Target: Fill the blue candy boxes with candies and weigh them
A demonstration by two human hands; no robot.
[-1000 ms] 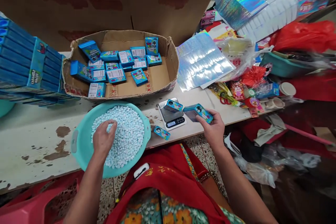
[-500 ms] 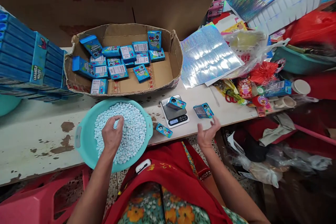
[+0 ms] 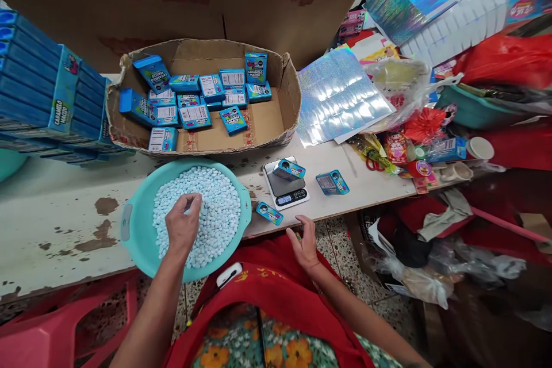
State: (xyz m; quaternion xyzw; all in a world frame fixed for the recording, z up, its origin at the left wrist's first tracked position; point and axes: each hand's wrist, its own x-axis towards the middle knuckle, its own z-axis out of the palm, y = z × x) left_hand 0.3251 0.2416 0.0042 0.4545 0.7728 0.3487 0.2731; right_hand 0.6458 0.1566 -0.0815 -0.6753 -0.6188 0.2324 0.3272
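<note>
My left hand point(image 3: 183, 224) is over the turquoise basin point(image 3: 140, 241) of small pale-blue candies point(image 3: 218, 201). Its thumb and fingers are pinched together, and whatever is between them is hidden. My right hand point(image 3: 305, 244) is at the table's front edge, fingers apart, holding nothing. Nearest to it lies a small blue candy box point(image 3: 269, 214) with an opening showing pale contents. Another blue box point(image 3: 290, 169) rests on the digital scale point(image 3: 291, 195), whose display is lit. To the scale's right lies a third blue box point(image 3: 332, 183).
Behind the basin stands a cut-down carton point(image 3: 276, 109) with several blue boxes. Stacked blue boxes point(image 3: 34, 80) rise at the left. Holographic sheets point(image 3: 340, 95) and a heap of packaging point(image 3: 401, 149) occupy the right. A pink stool point(image 3: 52, 328) is below left.
My right hand has moved left and toward me, away from the box right of the scale to the table's front edge. My left hand stays pinched over the candies.
</note>
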